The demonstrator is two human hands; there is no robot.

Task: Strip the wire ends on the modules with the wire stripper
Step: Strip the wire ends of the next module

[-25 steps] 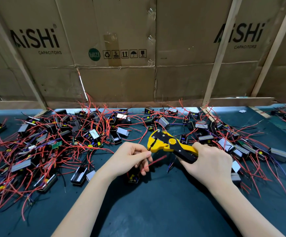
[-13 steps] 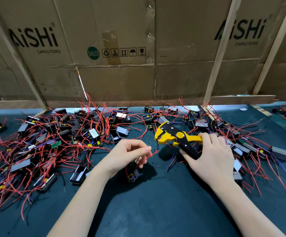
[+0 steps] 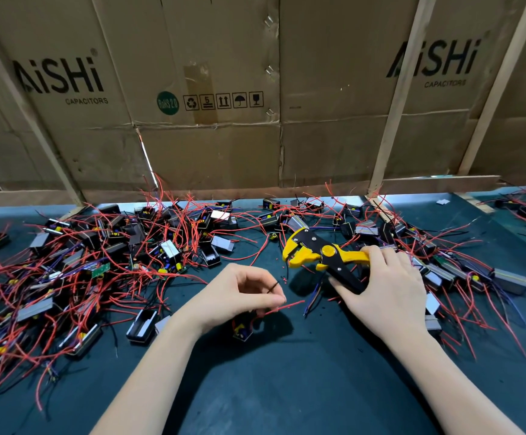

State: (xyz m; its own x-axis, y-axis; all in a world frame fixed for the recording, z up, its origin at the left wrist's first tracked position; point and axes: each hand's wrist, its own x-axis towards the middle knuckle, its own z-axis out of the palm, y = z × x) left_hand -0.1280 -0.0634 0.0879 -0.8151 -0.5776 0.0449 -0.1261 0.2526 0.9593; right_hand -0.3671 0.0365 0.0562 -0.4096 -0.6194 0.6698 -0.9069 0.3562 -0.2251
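Yellow-and-black wire stripper (image 3: 321, 255): gripped by right hand (image 3: 384, 290); left hand (image 3: 239, 296) pinches thin red wire (image 3: 287, 307) (small black module (image 3: 243, 329) dangling below), apart from stripper.

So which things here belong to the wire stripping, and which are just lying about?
In use:
- wire stripper, gripped by the right hand
- red wire, pinched by the left hand
- its small module, below that hand

Lying about:
- pile of modules on the green mat
- cardboard wall behind

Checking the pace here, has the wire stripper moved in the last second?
Yes. The wire stripper in the right hand has moved right and back toward the cardboard wall, away from the left hand.
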